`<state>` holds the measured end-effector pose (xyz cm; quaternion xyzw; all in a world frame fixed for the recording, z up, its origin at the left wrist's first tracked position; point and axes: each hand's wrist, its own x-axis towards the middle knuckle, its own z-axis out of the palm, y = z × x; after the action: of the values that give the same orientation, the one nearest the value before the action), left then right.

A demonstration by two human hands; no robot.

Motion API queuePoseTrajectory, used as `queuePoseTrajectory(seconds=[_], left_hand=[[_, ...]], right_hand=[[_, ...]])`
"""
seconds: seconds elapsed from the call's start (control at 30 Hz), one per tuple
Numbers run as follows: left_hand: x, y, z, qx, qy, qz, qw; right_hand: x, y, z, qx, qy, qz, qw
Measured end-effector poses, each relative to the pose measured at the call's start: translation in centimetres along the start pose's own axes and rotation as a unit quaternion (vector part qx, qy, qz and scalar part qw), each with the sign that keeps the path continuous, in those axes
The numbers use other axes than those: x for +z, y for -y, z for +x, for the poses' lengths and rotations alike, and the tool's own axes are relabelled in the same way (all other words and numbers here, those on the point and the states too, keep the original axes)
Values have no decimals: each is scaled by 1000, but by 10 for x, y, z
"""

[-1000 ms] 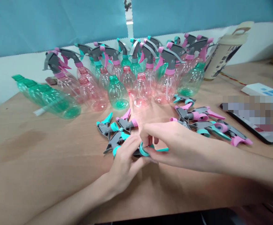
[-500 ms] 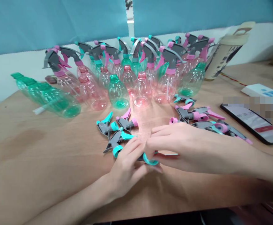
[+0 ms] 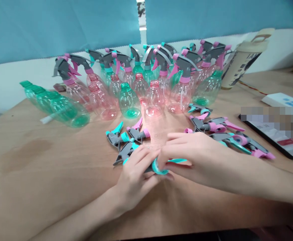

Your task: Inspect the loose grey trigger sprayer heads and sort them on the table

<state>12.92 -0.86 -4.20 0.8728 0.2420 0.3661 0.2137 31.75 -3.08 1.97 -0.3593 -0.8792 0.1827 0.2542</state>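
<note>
Two hands of yours meet at one turquoise-and-grey spray head [image 3: 160, 171], held at the near middle of the table [image 3: 61, 174]. Your left hand [image 3: 132, 174] is curled narrow around its grey body, fingers along the far side and thumb reaching under on the near side. Your right hand [image 3: 189, 152] has its fingers bent down close together at the turquoise collar, touching it; the fingertips are hidden, so you cannot tell whether they pinch the rim or something inside it.

Your left forearm slants in from the near left, while your right forearm comes from the right edge, back of the hand upward. The piece's long axis runs roughly left to right, its turquoise trigger [image 3: 178, 160] pointing right beneath your right hand; the collar's opening seems to face up and right.

Just left and beyond lie three loose spray heads [image 3: 116, 139]; farther off stands a green bottle [image 3: 129, 103].
</note>
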Motion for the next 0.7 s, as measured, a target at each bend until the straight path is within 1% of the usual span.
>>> queuePoseTrajectory(seconds=[0.03,0.1,0.2,0.27,0.37,0.47,0.53,0.57,0.6,0.7], left_hand=[[1,0,-2,-10,-3,-11,1000],[3,0,-3,-44,-8,-38,998],[3,-4,0,-89,-15,-70,993],[1,-6,3,-95,-24,-70,993],[-6,-8,7,-89,-38,-23,995],[-19,-7,5,-92,-48,29,994],[-32,-2,1,-99,-58,57,992],[-39,1,-2,-114,-58,73,989],[-46,6,-4,-133,-68,87,985],[-62,22,-8,-180,-135,127,966]], right_hand=[[2,0,0,-17,-5,10,1000],[6,-1,2,-25,-29,28,999],[8,-1,3,18,-51,46,997],[4,2,3,41,-55,41,997],[-2,8,1,40,-81,13,996],[-7,15,-2,41,-107,-15,993],[-7,17,-6,51,-99,-26,993],[-7,17,-9,55,-91,-28,994],[-6,16,-11,57,-82,-30,995],[-1,11,-16,62,-62,-43,995]])
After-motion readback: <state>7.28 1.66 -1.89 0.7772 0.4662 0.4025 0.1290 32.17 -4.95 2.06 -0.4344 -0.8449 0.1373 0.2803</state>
